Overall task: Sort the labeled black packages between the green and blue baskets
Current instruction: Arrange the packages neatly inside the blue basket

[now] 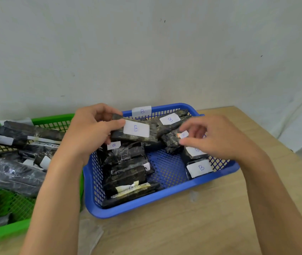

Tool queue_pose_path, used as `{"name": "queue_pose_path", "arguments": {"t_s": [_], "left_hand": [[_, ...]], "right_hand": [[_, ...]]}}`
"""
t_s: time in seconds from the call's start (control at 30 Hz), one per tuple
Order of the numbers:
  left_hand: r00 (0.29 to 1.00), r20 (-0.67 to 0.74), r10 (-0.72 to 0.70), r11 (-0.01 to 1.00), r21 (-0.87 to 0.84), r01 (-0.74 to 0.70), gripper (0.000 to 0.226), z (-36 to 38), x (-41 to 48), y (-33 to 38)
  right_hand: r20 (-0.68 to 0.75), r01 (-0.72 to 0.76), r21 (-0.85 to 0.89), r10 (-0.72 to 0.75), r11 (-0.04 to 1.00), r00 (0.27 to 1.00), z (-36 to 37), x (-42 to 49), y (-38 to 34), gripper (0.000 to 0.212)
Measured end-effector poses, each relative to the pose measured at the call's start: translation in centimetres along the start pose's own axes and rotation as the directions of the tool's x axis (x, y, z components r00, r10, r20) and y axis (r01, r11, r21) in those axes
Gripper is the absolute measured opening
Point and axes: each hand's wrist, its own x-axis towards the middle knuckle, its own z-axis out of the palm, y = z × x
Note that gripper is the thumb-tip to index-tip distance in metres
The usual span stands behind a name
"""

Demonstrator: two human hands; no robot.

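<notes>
Fingers (116, 124) of my left hand (89, 131) pinched the B-labelled package (153, 134) by its left end, long axis running rightward above the blue basket (146, 205). My right hand (220, 137), nearer the free end, pinched a smaller package (170, 142).

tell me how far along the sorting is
Done: several B-labelled packages already lie in the blue basket, which carries a B tag. In hand: the left hand holds another B package over it, and fingers of the right hand pinch a smaller package. Left: a pile of black packages in the green basket, labels mostly unreadable.
</notes>
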Motion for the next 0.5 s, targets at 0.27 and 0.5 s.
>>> {"name": "queue_pose_path", "arguments": {"t_s": [0.27,0.5], "left_hand": [[0.966,0.248,0.08,0.995,-0.073,-0.064,0.014,2.9,-1.0,0.6],[0.943,0.307,-0.13,0.655,0.741,-0.151,0.067,0.2,-0.4,-0.5]], "right_hand": [[-0.115,0.232,0.089,-0.222,0.969,0.968,3.1,0.5,-2.6,0.06],[-0.33,-0.049,0.038,0.059,0.998,0.942,-1.0,0.1,1.7,0.047]]}}
